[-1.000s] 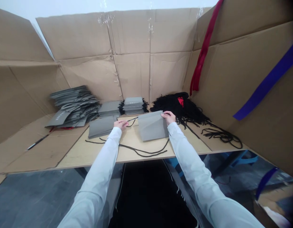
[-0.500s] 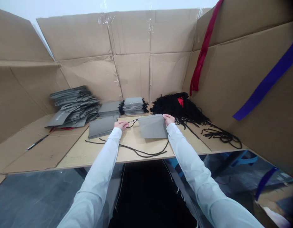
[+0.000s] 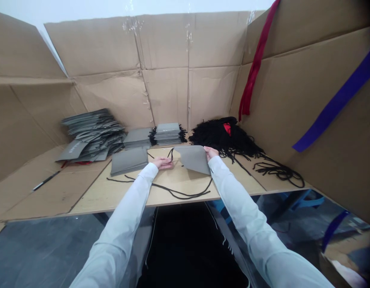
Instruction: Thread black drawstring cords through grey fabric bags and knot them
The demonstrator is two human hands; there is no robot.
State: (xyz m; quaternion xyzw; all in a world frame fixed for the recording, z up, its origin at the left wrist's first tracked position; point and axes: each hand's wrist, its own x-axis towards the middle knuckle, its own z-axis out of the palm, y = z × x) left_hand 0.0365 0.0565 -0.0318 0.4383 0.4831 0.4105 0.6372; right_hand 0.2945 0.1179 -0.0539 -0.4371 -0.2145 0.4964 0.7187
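A flat grey paper bag (image 3: 194, 159) is held above the table by my right hand (image 3: 210, 152), which grips its top right corner. My left hand (image 3: 163, 162) is just left of the bag with fingers pinched on a black cord (image 3: 171, 153) that loops up at the bag's left edge. A second black cord (image 3: 179, 192) lies loose on the wooden table (image 3: 113, 194) beneath the bag. Both arms wear white sleeves.
Grey bags lie flat in a small pile (image 3: 129, 161) to the left, a big slumped stack (image 3: 93, 134) at far left, and a corded stack (image 3: 168, 133) at the back. A heap of black cords (image 3: 229, 138) sits right. Cardboard walls (image 3: 173, 68) surround the table.
My left hand has moved right, toward the bag, and the cord now loops up at the bag's edge. The bag has tilted and its lower left corner has lifted.
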